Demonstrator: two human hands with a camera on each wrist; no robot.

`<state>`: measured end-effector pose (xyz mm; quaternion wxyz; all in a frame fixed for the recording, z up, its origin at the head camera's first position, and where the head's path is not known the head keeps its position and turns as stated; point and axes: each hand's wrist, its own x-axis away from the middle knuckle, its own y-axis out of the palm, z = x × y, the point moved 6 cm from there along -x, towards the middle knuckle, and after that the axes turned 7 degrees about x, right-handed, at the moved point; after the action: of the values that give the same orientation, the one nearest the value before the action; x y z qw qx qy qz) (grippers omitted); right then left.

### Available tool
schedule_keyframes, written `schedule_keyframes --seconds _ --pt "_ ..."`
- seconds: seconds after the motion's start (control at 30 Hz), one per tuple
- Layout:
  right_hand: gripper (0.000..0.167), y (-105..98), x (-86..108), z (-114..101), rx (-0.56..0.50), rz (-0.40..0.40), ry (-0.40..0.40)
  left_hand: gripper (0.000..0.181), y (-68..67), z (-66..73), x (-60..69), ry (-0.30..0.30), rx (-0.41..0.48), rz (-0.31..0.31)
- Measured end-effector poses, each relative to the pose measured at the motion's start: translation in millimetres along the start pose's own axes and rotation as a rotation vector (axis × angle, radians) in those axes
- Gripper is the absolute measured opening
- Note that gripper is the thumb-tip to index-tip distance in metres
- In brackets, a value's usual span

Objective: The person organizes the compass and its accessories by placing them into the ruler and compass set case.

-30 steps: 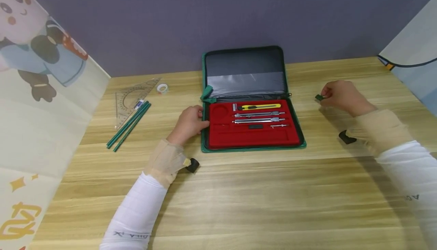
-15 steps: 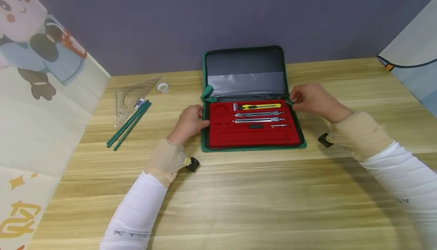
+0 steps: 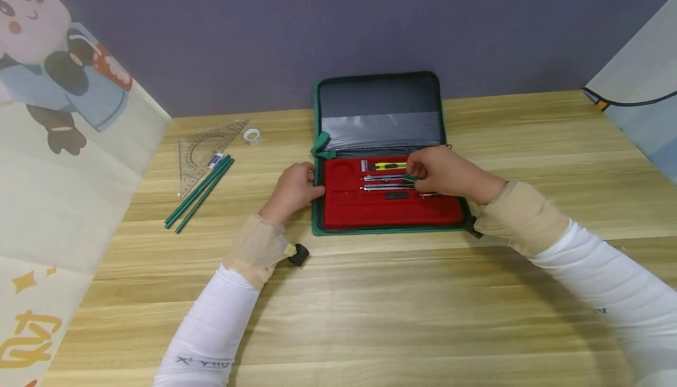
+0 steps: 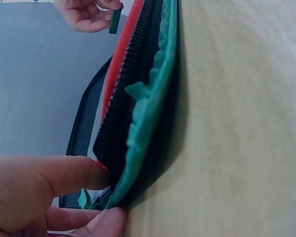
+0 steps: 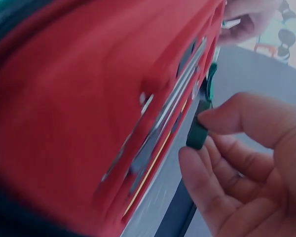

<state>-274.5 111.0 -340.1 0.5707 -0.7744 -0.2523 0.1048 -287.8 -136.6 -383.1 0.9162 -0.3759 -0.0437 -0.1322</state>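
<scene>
A zip case [image 3: 391,228] lies unfolded, its red moulded tray [image 3: 349,214] holding drawing tools. My left hand [image 3: 292,190] pinches the case's left edge between thumb and fingers. Above the tray's right half, my right hand [image 3: 449,172] holds a small dark green block [image 5: 197,126] between thumb and fingertips; its exact kind is unclear. Under that hand lie two silver compasses [image 3: 381,187] and a yellow utility knife [image 3: 387,166], partly covered. A dark rectangular piece [image 3: 396,195] sits in the tray, below the compasses. The round recess [image 3: 341,171] at the tray's left holds nothing.
Left on the wooden table [image 3: 338,316] are a clear set square [image 3: 190,152], a white eraser [image 3: 215,160], green pencils [image 3: 198,193] and a white tape roll [image 3: 252,135]. The case's black lid [image 3: 378,105] stands open towards the purple wall [image 3: 338,23].
My right hand has moved left from the table beside the case to over the red tray, carrying the green block. My left hand has stayed at the case's left edge.
</scene>
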Motion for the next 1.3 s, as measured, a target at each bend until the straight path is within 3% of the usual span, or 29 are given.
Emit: schedule_keyframes --seconds 0.33,0.6,0.9,1.3 --pt "0.017 18.3 -9.8 -27.6 -0.044 -0.046 -0.14 0.051 -0.1 0.0 -0.8 0.004 -0.007 0.0" --pt "0.019 26.4 -15.1 -36.0 0.0 -0.081 -0.154 0.053 0.5 -0.4 -1.4 -0.003 -0.01 -0.003" --pt "0.017 27.6 -17.9 -51.7 0.019 -0.057 -0.224 0.053 0.0 0.2 -0.1 -0.011 -0.009 -0.004" --pt "0.015 30.9 -23.7 -58.1 0.037 -0.037 -0.25 0.053 0.3 0.3 0.1 -0.015 0.002 -0.006"
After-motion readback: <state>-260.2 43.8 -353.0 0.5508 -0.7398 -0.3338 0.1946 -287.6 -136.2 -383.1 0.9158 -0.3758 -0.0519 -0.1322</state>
